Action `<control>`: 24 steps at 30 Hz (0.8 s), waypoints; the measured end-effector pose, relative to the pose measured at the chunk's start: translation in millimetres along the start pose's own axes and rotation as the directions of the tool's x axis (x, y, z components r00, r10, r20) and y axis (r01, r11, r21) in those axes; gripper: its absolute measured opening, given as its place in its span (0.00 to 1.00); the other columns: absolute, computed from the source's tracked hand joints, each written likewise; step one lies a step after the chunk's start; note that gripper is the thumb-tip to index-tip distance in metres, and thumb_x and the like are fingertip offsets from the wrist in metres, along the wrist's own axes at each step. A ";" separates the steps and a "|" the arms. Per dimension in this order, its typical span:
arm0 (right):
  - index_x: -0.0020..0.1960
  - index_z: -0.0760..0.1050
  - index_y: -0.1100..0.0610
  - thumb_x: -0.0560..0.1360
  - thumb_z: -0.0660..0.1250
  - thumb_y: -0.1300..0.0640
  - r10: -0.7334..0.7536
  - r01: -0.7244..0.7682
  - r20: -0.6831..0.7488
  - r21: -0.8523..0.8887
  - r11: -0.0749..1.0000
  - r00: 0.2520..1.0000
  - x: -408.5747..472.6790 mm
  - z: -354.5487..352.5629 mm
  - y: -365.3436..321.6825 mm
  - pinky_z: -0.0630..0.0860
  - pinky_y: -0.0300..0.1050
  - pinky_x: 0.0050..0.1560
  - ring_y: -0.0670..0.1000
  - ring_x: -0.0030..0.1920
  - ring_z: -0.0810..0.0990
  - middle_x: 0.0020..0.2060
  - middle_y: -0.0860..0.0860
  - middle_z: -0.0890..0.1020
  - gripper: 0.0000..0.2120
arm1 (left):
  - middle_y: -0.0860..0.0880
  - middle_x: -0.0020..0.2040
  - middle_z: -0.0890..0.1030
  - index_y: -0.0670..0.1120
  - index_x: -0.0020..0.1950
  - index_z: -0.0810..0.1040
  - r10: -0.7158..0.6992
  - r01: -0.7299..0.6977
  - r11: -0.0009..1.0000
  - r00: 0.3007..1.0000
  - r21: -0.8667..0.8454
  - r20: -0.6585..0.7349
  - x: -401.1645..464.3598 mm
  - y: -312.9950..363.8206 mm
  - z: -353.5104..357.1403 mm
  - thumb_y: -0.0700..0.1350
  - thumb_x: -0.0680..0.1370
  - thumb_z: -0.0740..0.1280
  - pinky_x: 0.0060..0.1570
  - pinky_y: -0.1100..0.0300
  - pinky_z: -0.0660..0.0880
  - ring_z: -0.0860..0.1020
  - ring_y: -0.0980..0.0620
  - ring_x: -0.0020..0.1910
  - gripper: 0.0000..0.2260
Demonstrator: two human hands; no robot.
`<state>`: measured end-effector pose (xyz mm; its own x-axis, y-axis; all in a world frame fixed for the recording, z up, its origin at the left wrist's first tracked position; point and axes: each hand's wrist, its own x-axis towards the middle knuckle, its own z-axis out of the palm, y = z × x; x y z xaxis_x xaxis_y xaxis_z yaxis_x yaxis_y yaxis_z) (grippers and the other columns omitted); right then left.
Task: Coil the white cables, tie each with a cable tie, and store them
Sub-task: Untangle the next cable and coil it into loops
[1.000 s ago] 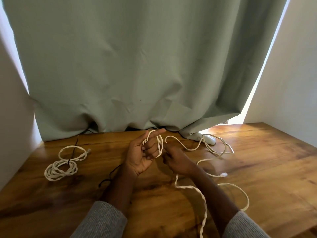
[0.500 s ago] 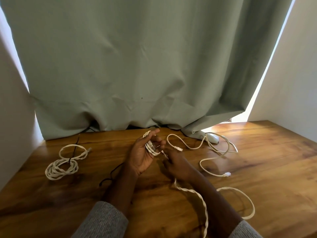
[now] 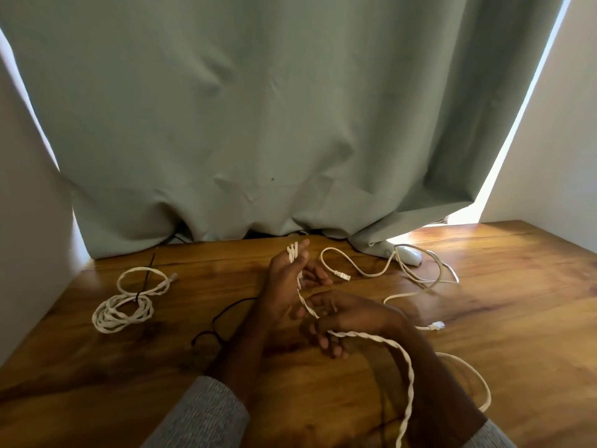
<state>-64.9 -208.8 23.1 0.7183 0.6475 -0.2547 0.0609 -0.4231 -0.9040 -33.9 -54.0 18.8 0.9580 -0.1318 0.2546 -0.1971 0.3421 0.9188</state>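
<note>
The right hand [image 3: 349, 318] has dropped nearer and lower than it was a moment ago, drawing a fresh length of the twisted white cable [image 3: 397, 347] out from the left hand [image 3: 284, 279], and the loops on the left hand's fingers [image 3: 302, 250] are sitting higher, up by the fingertips. I am judging this as one more turn being fed onto the coil, so the winding of this cable is only partly done; a long tail is running off the near edge and nothing is tying it yet.

The left hand is standing upright with palm toward the right, fingers mostly straight with several turns of cable wrapped round them. The right hand is lying palm down with its fingers curled round the cable, gripping it just near of the left palm.

Counting the white cables: three are showing. One finished coil [image 3: 124, 310] is lying on the counter [image 3: 517, 286] to the left, well apart from the hands, bound at its middle by a dark cable tie [image 3: 139, 297]. The twisted one is in the hands. A thinner loose cable [image 3: 371, 273] is sprawling at the far right, its plug [image 3: 342, 274] just beside the left hand. A white mouse-like object [image 3: 410, 255] is sitting by the curtain [image 3: 290, 124]. One thin black strand [image 3: 223, 321], possibly a spare tie, is lying left of the forearm.
</note>
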 end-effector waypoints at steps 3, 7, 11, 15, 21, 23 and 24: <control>0.63 0.77 0.60 0.80 0.66 0.57 0.056 -0.053 0.060 -0.049 0.997 0.997 -6.3 -12.3 -3.8 0.77 0.40 0.28 0.49 0.28 0.79 0.38 0.58 0.82 0.13 | 0.44 0.33 0.82 0.43 0.71 0.69 0.038 -0.050 0.971 0.998 0.233 0.056 -1.0 -7.1 1.9 0.41 0.84 0.56 0.38 0.60 0.79 0.83 0.51 0.35 0.15; 0.60 0.80 0.64 0.82 0.65 0.57 0.172 -0.153 0.133 -0.143 0.978 0.976 -15.7 -24.0 -14.5 0.74 0.36 0.26 0.45 0.25 0.77 0.34 0.54 0.81 0.12 | 0.42 0.34 0.79 0.44 0.68 0.74 0.028 -0.072 0.911 0.993 0.405 0.115 -3.3 -15.1 2.5 0.42 0.84 0.57 0.35 0.61 0.76 0.80 0.52 0.32 0.14; 0.56 0.81 0.60 0.83 0.62 0.61 0.201 -0.159 0.156 -0.248 0.956 0.967 -27.4 -41.7 -33.5 0.74 0.34 0.27 0.44 0.26 0.76 0.33 0.52 0.79 0.09 | 0.43 0.30 0.76 0.46 0.57 0.79 0.024 -0.090 0.877 0.989 0.472 0.144 -7.0 -15.5 0.1 0.43 0.85 0.57 0.24 0.62 0.70 0.74 0.54 0.25 0.10; 0.53 0.83 0.60 0.84 0.62 0.56 -0.100 0.044 -0.136 -0.365 0.930 0.986 -32.1 -53.8 -48.3 0.68 0.35 0.26 0.44 0.26 0.70 0.33 0.53 0.75 0.12 | 0.39 0.38 0.76 0.43 0.48 0.79 -0.055 0.017 0.937 0.994 0.349 0.098 -4.4 -11.2 2.4 0.47 0.84 0.58 0.21 0.67 0.63 0.69 0.56 0.24 0.14; 0.43 0.82 0.62 0.83 0.65 0.55 -0.462 0.292 -0.360 -0.435 0.852 0.811 -0.4 -45.5 -30.7 0.75 0.41 0.41 0.48 0.35 0.82 0.33 0.53 0.84 0.15 | 0.51 0.23 0.65 0.40 0.47 0.75 -0.284 0.322 0.945 0.895 -0.059 0.344 -2.1 -10.3 -1.1 0.66 0.80 0.47 0.20 0.64 0.50 0.56 0.58 0.18 0.31; 0.43 0.82 0.64 0.81 0.67 0.56 -0.490 0.355 -0.463 -0.351 0.866 0.739 6.6 -37.8 -21.0 0.78 0.41 0.44 0.50 0.38 0.84 0.35 0.54 0.85 0.13 | 0.52 0.21 0.62 0.40 0.42 0.75 -0.304 0.393 0.909 0.855 -0.140 0.420 -0.2 -8.1 -7.3 0.66 0.79 0.50 0.19 0.66 0.51 0.56 0.59 0.16 0.31; 0.43 0.82 0.63 0.80 0.68 0.56 -0.508 0.383 -0.518 -0.336 0.861 0.688 10.2 -32.4 -16.2 0.79 0.43 0.45 0.51 0.39 0.85 0.36 0.55 0.85 0.12 | 0.53 0.21 0.62 0.41 0.40 0.75 -0.303 0.401 0.903 0.849 -0.155 0.433 -0.6 -6.0 -10.4 0.65 0.78 0.55 0.19 0.66 0.51 0.56 0.59 0.15 0.27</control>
<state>-36.1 -215.9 46.2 0.8223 0.3321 0.4621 0.5602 -0.3295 -0.7601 -31.2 -46.3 10.0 0.7831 -0.6182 0.0681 0.2391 0.4004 0.8846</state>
